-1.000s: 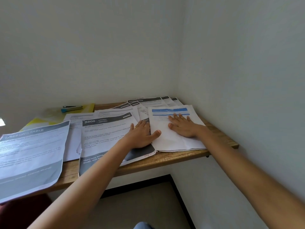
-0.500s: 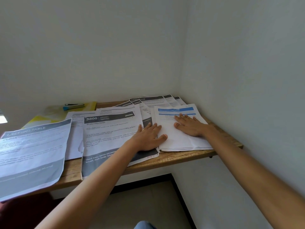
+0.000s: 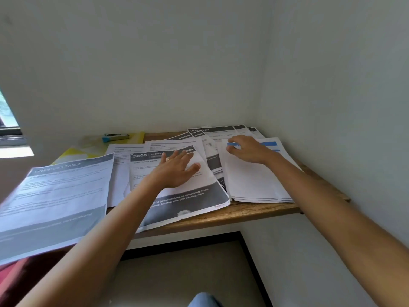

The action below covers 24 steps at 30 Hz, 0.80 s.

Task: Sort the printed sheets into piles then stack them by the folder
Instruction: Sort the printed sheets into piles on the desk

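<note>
Printed sheets cover a wooden shelf-desk (image 3: pixel 247 212). My left hand (image 3: pixel 177 168) lies flat with spread fingers on a sheet with a dark "$800" header (image 3: pixel 190 196). My right hand (image 3: pixel 245 149) rests with fingers slightly bent on the top of a blue-headed pile (image 3: pixel 254 185) at the right. Dark-headed sheets (image 3: pixel 212 130) fan out behind it in the corner. A large "DRESSING TABLE" sheet (image 3: pixel 57 196) overhangs the desk edge at the left. A yellow folder (image 3: pixel 79 149) lies at the back left, partly under sheets.
A blue and grey stapler (image 3: pixel 115 137) sits on the folder. Walls close the desk at the back and right. A window edge (image 3: pixel 8 120) shows at the far left. Below the desk is bare floor with a dark skirting line.
My left hand slid left and up onto the middle of the "$800" sheet. My right hand moved up towards the blue header, its fingers now slightly bent. The camera tilted closer.
</note>
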Tool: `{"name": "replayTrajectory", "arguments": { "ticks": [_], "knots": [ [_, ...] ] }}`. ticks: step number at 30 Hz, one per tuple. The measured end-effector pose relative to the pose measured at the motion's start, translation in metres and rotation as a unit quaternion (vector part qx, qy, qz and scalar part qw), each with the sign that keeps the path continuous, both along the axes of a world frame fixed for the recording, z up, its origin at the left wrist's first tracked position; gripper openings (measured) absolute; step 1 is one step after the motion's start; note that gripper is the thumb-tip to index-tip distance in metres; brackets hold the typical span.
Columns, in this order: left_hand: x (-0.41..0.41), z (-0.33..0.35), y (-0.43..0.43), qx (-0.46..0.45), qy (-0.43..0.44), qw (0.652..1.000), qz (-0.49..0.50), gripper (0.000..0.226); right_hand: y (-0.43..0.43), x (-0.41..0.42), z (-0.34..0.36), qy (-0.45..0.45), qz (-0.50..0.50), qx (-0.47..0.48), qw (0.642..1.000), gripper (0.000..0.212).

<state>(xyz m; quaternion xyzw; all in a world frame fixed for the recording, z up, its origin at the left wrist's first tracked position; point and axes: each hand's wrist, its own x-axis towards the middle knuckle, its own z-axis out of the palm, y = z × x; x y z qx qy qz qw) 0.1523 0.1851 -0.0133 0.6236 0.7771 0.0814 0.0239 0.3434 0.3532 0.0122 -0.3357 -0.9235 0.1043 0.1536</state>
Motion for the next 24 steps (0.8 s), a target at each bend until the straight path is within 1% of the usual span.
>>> {"name": "replayTrajectory", "arguments": {
  "ticks": [2, 4, 5, 7, 9, 10, 12, 15, 18, 20, 22, 24],
  "knots": [
    [-0.009, -0.007, -0.006, -0.018, 0.012, 1.0, 0.018, 0.067, -0.003, -0.024, 0.002, 0.036, 0.004, -0.006, 0.999, 0.041],
    [-0.012, -0.014, -0.011, -0.037, 0.006, 0.999, 0.026, 0.068, -0.003, -0.048, 0.0, 0.041, -0.007, -0.017, 0.999, 0.04],
    [-0.013, -0.017, -0.012, -0.043, -0.003, 0.999, 0.029, 0.068, -0.002, -0.06, -0.002, 0.027, -0.013, -0.026, 0.999, 0.04],
    [-0.013, -0.02, -0.014, -0.042, -0.018, 0.998, 0.035, 0.069, -0.002, -0.08, -0.004, -0.033, -0.028, -0.037, 0.998, 0.044],
    [-0.013, -0.021, -0.014, -0.035, -0.021, 0.998, 0.04, 0.068, 0.0, -0.095, -0.005, -0.093, -0.043, -0.041, 0.994, 0.051],
    [-0.013, -0.021, -0.014, -0.033, -0.02, 0.998, 0.04, 0.068, 0.002, -0.1, -0.006, -0.111, -0.053, -0.046, 0.991, 0.057],
    [-0.012, -0.021, -0.014, -0.03, -0.018, 0.999, 0.038, 0.068, 0.003, -0.107, -0.008, -0.114, -0.058, -0.058, 0.99, 0.058],
    [-0.014, -0.023, -0.013, -0.027, -0.019, 0.999, 0.039, 0.068, 0.007, -0.117, -0.014, -0.066, -0.07, -0.084, 0.992, 0.042],
    [-0.016, -0.024, -0.012, -0.026, -0.022, 0.999, 0.039, 0.068, 0.005, -0.119, -0.015, -0.007, -0.069, -0.091, 0.993, 0.042],
    [-0.016, -0.025, -0.012, -0.025, -0.023, 0.999, 0.038, 0.068, 0.003, -0.118, -0.013, 0.043, -0.068, -0.099, 0.992, 0.033],
    [-0.016, -0.025, -0.012, -0.024, -0.024, 0.999, 0.039, 0.067, 0.001, -0.118, -0.012, 0.092, -0.068, -0.101, 0.988, 0.034],
    [-0.016, -0.025, -0.012, -0.021, -0.027, 0.999, 0.039, 0.067, 0.001, -0.118, -0.013, 0.11, -0.061, -0.103, 0.987, 0.037]
  ]
}}
